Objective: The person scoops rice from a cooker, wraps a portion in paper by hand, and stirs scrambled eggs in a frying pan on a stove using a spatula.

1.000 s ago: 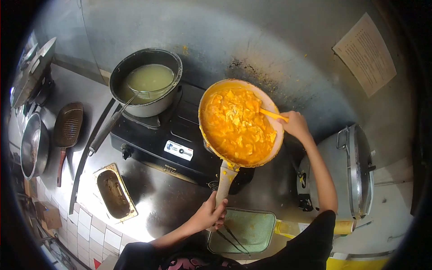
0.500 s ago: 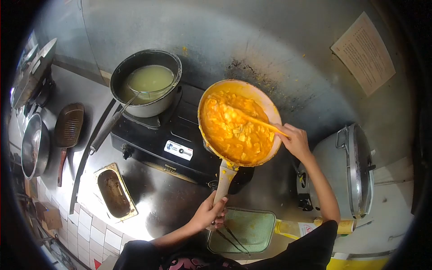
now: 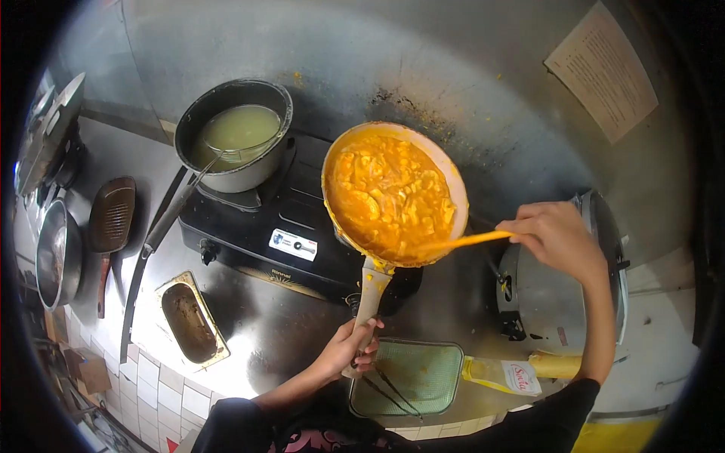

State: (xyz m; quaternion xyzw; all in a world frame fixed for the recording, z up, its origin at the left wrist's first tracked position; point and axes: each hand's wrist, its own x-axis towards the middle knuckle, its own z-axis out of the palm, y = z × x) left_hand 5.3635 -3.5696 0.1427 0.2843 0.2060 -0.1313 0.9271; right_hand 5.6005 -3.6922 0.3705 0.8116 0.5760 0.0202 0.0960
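Pan (image 3: 458, 189) is positioned over the right side of the black stove (image 3: 306, 181), its handle (image 3: 369, 296) wrapped in the grip of the left hand (image 3: 349, 349). An orange utensil (image 3: 477, 239) is pinched by the right hand (image 3: 560, 235), its far end lowered into yellow-orange mixture (image 3: 389, 192) near the handle-side rim.

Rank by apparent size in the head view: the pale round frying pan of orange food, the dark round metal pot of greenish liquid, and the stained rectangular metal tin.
Largest to smallest:
1. Pale round frying pan
2. Dark round metal pot
3. Stained rectangular metal tin
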